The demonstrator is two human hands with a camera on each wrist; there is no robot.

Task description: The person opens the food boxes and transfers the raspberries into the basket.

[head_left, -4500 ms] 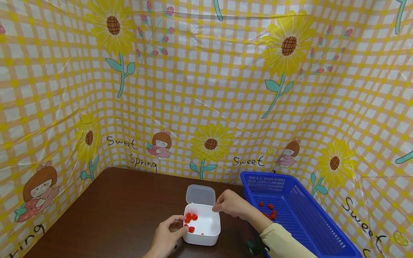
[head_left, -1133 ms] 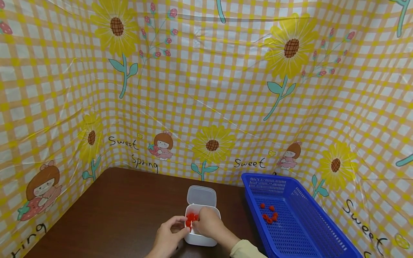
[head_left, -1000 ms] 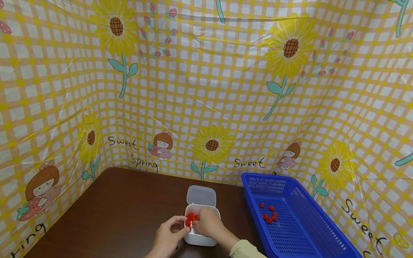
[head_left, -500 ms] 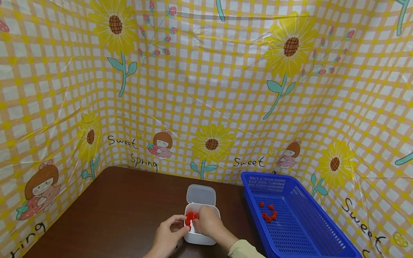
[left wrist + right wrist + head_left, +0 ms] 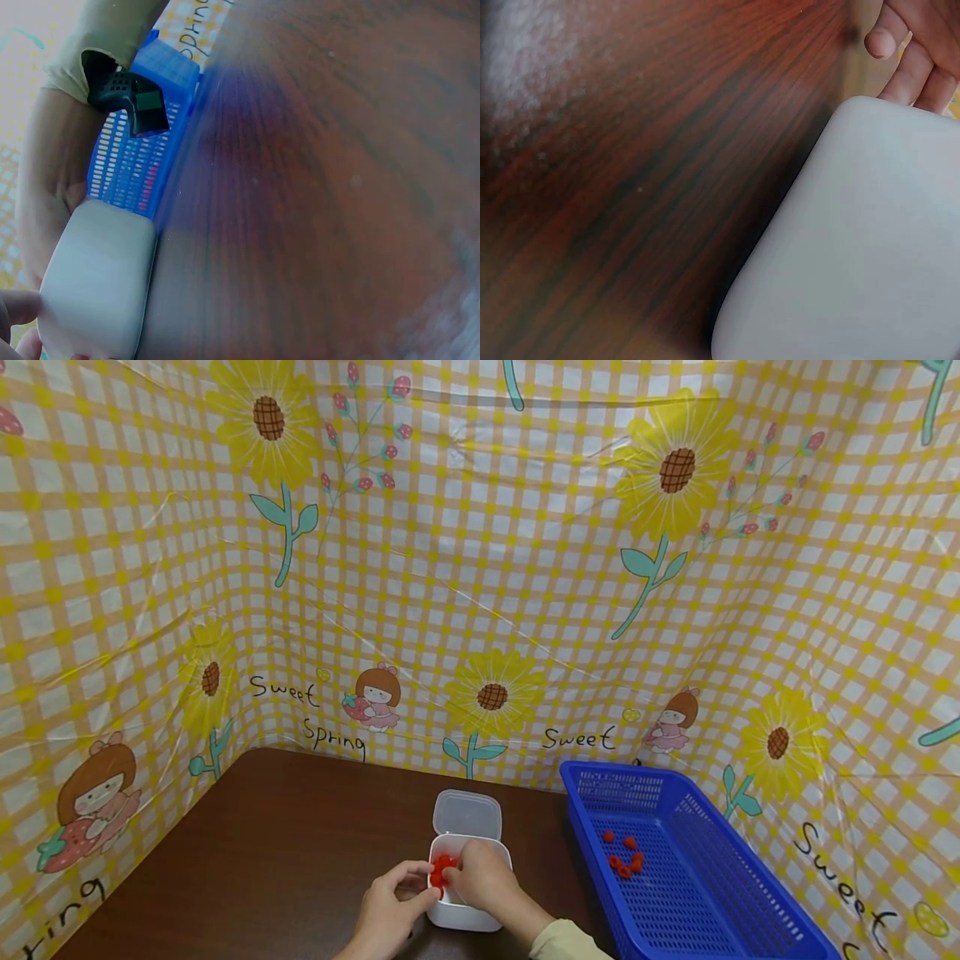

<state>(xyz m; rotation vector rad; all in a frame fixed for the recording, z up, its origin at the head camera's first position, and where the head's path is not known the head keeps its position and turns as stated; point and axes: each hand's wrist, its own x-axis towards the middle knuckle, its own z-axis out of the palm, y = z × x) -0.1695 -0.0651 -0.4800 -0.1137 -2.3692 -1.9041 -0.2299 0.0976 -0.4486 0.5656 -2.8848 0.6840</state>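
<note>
Left hand [image 5: 388,902] gripped the box [image 5: 467,918], right hand [image 5: 483,877] was among the red bits [image 5: 441,864] (pinching one? couldn't tell), so probably mid-arranging, with a light touch needed next.

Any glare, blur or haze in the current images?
Head view: fairly evenly lit, the checked cloth and blue basket quite clear; left wrist view: hazy, with pale glare on the tabletop at lower right and a bluish reflection beside the blue basket; right wrist view: pale glare at upper left, the white box showing little surface detail.
</note>
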